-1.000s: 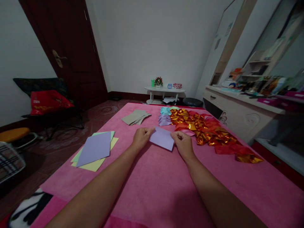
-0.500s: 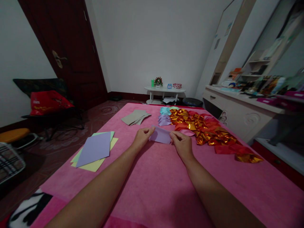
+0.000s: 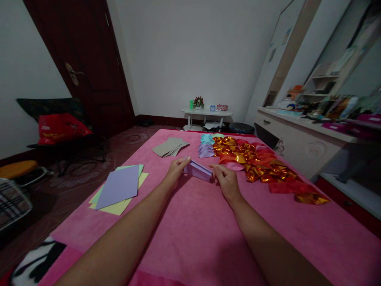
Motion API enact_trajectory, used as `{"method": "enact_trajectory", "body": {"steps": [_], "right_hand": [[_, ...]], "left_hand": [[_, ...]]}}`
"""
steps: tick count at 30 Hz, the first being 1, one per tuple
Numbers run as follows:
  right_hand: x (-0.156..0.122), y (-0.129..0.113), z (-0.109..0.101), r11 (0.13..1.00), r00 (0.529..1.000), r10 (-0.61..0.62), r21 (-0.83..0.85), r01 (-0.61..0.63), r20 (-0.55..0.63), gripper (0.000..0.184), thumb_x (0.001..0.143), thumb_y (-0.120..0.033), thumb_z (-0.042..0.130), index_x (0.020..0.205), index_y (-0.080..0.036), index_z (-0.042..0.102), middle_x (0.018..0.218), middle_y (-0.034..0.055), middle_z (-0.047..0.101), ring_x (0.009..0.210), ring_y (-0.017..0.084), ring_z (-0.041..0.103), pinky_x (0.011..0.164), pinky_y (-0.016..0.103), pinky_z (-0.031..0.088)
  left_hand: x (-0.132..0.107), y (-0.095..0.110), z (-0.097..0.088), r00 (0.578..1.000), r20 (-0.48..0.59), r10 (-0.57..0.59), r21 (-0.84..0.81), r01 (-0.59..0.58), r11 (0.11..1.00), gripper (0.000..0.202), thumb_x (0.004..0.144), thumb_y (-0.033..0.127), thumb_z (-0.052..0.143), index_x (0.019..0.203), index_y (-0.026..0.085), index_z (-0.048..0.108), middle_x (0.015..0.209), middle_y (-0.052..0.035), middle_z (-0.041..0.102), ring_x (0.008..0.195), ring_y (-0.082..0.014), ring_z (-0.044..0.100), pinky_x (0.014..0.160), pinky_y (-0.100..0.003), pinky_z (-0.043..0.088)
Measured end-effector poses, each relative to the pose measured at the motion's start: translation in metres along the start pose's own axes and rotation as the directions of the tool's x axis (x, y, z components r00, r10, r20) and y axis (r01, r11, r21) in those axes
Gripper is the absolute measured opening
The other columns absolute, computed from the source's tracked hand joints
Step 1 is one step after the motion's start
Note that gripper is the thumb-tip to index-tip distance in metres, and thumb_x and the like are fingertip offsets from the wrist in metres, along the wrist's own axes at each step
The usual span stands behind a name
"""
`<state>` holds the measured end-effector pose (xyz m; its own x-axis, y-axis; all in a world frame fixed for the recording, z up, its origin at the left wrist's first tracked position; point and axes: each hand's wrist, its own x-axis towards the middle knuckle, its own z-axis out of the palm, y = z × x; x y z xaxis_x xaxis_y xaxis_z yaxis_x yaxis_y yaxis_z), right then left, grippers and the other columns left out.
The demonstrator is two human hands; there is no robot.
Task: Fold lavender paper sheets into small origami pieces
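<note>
A folded strip of purple paper point(image 3: 198, 171) is held just above the pink cloth, its layers partly parted along the upper edge. My left hand point(image 3: 177, 169) pinches its left end between thumb and fingers. At the right end, the fingers of my right hand point(image 3: 226, 178) are curled close against the paper's corner, with the index finger extended along the top. The contact there is partly hidden. Just beyond the strip lie several folded purple paper pieces point(image 3: 206, 151), with light blue ones point(image 3: 206, 139) behind them.
Loose purple, green and yellow sheets point(image 3: 119, 188) lie at the left on the pink cloth point(image 3: 196, 230). Grey sheets point(image 3: 169, 147) are fanned out farther back. Shiny gold and red folded pieces point(image 3: 256, 159) spread along the right. A dressing table point(image 3: 303, 135) stands beyond the right edge.
The purple paper has turned from a flat, facing panel to a narrower tilted strip with its layers showing. My right fingers have shifted slightly left from their earlier pinch; my left hand moved slightly left.
</note>
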<state>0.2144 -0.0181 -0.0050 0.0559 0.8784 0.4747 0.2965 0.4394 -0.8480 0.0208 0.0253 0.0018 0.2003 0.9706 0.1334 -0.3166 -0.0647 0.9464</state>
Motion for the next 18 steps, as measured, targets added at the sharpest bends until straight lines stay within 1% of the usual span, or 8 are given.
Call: {"method": "enact_trajectory", "body": {"steps": [3, 6, 8, 11, 13, 16, 18], "right_hand": [[0.0025, 0.0048, -0.0008, 0.989, 0.996, 0.088, 0.123, -0.087, -0.005, 0.047, 0.089, -0.054, 0.045, 0.103, -0.015, 0.067, 0.070, 0.0014, 0.058, 0.051, 0.010, 0.049, 0.050, 0.023, 0.040], [0.0043, 0.0072, 0.0000, 0.968, 0.985, 0.160, 0.188, -0.168, 0.057, 0.052, 0.086, -0.059, 0.045, 0.101, -0.014, 0.067, 0.078, 0.0048, 0.062, 0.055, 0.011, 0.053, 0.050, 0.023, 0.040], [0.0044, 0.0071, 0.0012, 0.960, 0.977, 0.182, 0.196, -0.201, 0.110, 0.054, 0.086, -0.060, 0.045, 0.102, -0.013, 0.066, 0.082, 0.0073, 0.065, 0.059, 0.012, 0.056, 0.052, 0.023, 0.041], [0.0035, 0.0058, 0.0030, 0.955, 0.967, 0.189, 0.199, -0.221, 0.170, 0.056, 0.085, -0.061, 0.046, 0.103, -0.013, 0.067, 0.085, 0.0086, 0.067, 0.061, 0.012, 0.058, 0.053, 0.022, 0.041], [0.0030, 0.0049, 0.0037, 0.952, 0.962, 0.196, 0.200, -0.233, 0.190, 0.056, 0.084, -0.061, 0.046, 0.103, -0.013, 0.067, 0.085, 0.0083, 0.068, 0.060, 0.012, 0.057, 0.052, 0.022, 0.041], [0.0027, 0.0038, 0.0043, 0.954, 0.960, 0.193, 0.190, -0.232, 0.202, 0.056, 0.084, -0.060, 0.047, 0.102, -0.012, 0.068, 0.080, 0.0071, 0.068, 0.059, 0.012, 0.056, 0.050, 0.022, 0.040], [0.0027, 0.0033, 0.0046, 0.956, 0.959, 0.190, 0.185, -0.230, 0.210, 0.055, 0.085, -0.060, 0.046, 0.102, -0.012, 0.068, 0.078, 0.0067, 0.068, 0.058, 0.012, 0.057, 0.050, 0.022, 0.040]], "left_hand": [[-0.0012, -0.0014, 0.0004, 0.997, 0.065, -0.039, -0.057, 0.043, 0.997, 0.041, 0.074, 0.051, 0.066, 0.062, 0.016, 0.049, 0.052, 0.0046, 0.045, 0.043, -0.0058, 0.039, 0.045, -0.019, 0.032], [-0.0034, -0.0011, 0.0022, 0.990, 0.125, -0.059, -0.113, 0.073, 0.991, 0.039, 0.074, 0.048, 0.067, 0.063, 0.015, 0.049, 0.053, 0.0042, 0.045, 0.044, -0.0054, 0.041, 0.046, -0.019, 0.033], [-0.0048, -0.0006, 0.0030, 0.988, 0.148, -0.044, -0.117, 0.062, 0.991, 0.037, 0.075, 0.045, 0.068, 0.063, 0.014, 0.050, 0.054, 0.0039, 0.046, 0.044, -0.0048, 0.041, 0.047, -0.018, 0.033], [-0.0060, 0.0004, 0.0034, 0.990, 0.139, -0.015, -0.095, 0.029, 0.995, 0.034, 0.074, 0.042, 0.069, 0.064, 0.013, 0.052, 0.053, 0.0043, 0.046, 0.043, -0.0040, 0.039, 0.045, -0.018, 0.031], [-0.0064, 0.0012, 0.0034, 0.991, 0.131, -0.013, -0.096, 0.026, 0.995, 0.030, 0.073, 0.038, 0.070, 0.068, 0.013, 0.055, 0.054, 0.0041, 0.048, 0.043, -0.0039, 0.040, 0.045, -0.017, 0.031], [-0.0062, 0.0034, 0.0042, 0.989, 0.137, -0.047, -0.136, 0.066, 0.989, 0.020, 0.069, 0.029, 0.070, 0.072, 0.013, 0.058, 0.057, 0.0026, 0.053, 0.046, -0.0058, 0.046, 0.049, -0.018, 0.036], [-0.0057, 0.0058, 0.0052, 0.988, 0.132, -0.085, -0.204, 0.111, 0.973, 0.016, 0.065, 0.022, 0.067, 0.076, 0.014, 0.060, 0.063, 0.0005, 0.058, 0.052, -0.0091, 0.052, 0.054, -0.021, 0.042]]}}
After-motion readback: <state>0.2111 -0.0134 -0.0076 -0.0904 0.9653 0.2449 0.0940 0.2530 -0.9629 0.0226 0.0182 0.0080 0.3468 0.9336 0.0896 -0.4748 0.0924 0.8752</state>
